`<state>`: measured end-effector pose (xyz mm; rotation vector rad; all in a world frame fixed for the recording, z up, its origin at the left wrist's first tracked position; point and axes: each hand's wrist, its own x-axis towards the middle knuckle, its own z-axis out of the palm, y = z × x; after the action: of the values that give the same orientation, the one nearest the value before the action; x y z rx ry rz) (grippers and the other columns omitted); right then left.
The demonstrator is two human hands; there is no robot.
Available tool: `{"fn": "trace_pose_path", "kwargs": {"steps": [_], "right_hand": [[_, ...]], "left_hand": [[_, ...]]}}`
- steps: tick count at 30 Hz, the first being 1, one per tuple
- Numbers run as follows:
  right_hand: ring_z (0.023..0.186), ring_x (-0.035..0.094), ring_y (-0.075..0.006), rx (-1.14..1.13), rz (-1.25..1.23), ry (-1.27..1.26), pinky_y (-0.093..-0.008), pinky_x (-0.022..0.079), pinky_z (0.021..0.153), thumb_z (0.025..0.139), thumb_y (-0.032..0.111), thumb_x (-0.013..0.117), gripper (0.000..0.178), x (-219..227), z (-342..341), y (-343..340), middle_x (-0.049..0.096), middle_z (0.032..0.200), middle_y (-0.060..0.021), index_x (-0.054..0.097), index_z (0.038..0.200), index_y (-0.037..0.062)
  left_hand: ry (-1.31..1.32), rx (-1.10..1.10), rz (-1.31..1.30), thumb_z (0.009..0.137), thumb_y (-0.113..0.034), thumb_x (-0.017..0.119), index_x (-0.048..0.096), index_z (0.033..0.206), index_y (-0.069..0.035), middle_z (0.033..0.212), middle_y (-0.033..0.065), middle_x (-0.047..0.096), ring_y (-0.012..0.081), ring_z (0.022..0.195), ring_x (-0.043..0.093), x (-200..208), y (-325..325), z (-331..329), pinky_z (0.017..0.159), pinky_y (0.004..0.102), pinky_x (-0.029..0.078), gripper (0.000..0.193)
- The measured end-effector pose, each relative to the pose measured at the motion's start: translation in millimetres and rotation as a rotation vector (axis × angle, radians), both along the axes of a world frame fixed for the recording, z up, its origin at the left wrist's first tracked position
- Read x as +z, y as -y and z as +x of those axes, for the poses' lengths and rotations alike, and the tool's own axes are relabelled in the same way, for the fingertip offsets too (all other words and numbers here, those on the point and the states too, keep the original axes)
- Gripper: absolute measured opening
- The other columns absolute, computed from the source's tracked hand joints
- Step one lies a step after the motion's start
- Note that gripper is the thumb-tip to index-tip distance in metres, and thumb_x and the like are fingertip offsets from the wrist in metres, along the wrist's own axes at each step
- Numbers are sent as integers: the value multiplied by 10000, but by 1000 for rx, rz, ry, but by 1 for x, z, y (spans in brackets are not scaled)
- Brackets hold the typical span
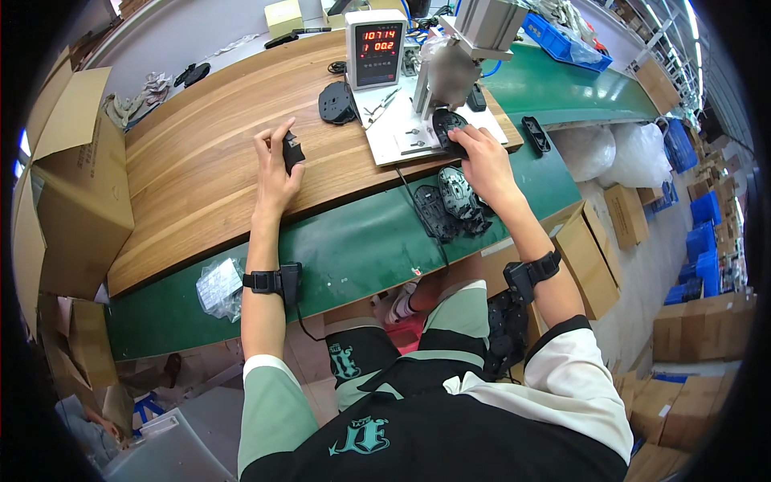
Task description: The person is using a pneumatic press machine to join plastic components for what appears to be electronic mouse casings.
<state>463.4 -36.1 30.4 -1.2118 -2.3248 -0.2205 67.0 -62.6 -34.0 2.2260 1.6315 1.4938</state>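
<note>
Above the wooden board, my left hand (273, 173) pinches a small black plastic piece (293, 153) between thumb and fingers. My right hand (486, 165) grips a black oval plastic shell (448, 132), shaped like part of a computer mouse, at the white base plate (393, 132) of a bench press (454, 72). Part of the press head is blurred. Just below that hand, on the green table, lie a dark shell (435, 213) and a grey-and-black one (459, 193) with its inner parts showing. Another black shell (337, 103) rests left of the plate.
A box with a red digit display (375, 50) stands beside the press. A black tray-like part (536, 135) lies to the right. Open cartons (88, 169) crowd the left; a clear plastic bag (218, 287) sits near the front edge. A blue crate (566, 40) stands far right.
</note>
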Motion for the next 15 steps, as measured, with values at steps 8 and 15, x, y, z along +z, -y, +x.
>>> {"fn": "trace_pose_path", "kwargs": {"steps": [8,15], "right_hand": [[1075,632,-342,3,-32,-24,-449,542,951,741,-86,649,453,1,0,-3,679,1133,-106,700,1177,28],[1065,632,-345,14,-18,-44,-455,543,942,753,-90,623,429,0,-1,-1,680,1119,-108,699,1158,26]], "left_hand": [[187,-34,91,920,-250,759,370,1225,-32,1279,212,441,351,1119,521,-10,-5,7,1008,455,458,540],[141,-66,-256,980,-188,757,404,1287,-42,1214,198,700,395,1129,688,-4,1,15,944,455,537,489]]}}
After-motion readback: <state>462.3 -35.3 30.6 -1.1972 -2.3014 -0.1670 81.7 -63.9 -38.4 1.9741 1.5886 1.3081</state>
